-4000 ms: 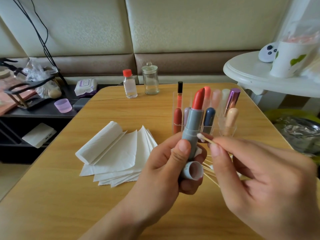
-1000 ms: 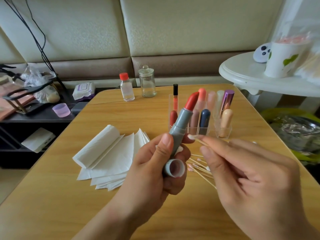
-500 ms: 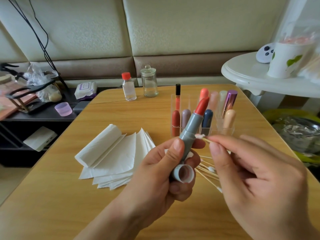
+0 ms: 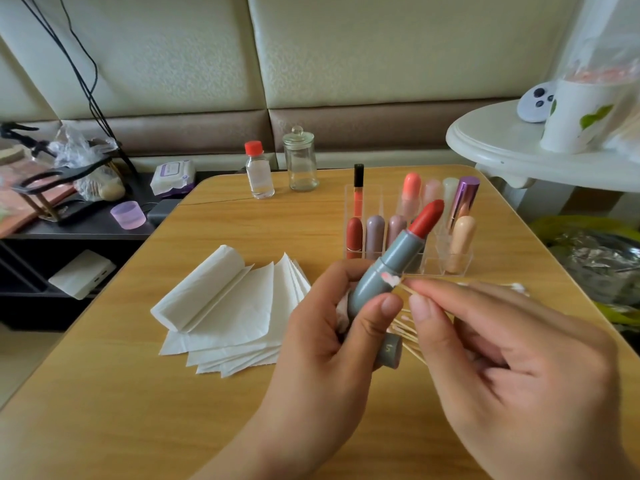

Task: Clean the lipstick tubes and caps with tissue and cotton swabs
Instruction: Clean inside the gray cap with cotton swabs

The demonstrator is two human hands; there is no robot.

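My left hand grips a grey lipstick tube with its red bullet raised, tilted up to the right. Lower in the same hand sits the grey cap, beside a bit of crumpled tissue. My right hand pinches a cotton swab, whose pink-stained tip touches the tube's ridge. More swabs lie on the table, partly hidden behind both hands. A fanned stack of white tissues lies to the left.
A clear organiser holds several lipsticks behind my hands. A small red-capped bottle and a glass jar stand at the wooden table's far edge. A white side table is at the right, a dark shelf at the left.
The tube has tilted further to the right and the cap now shows its side instead of its open mouth. The swab tip has moved onto the tube's ridge.
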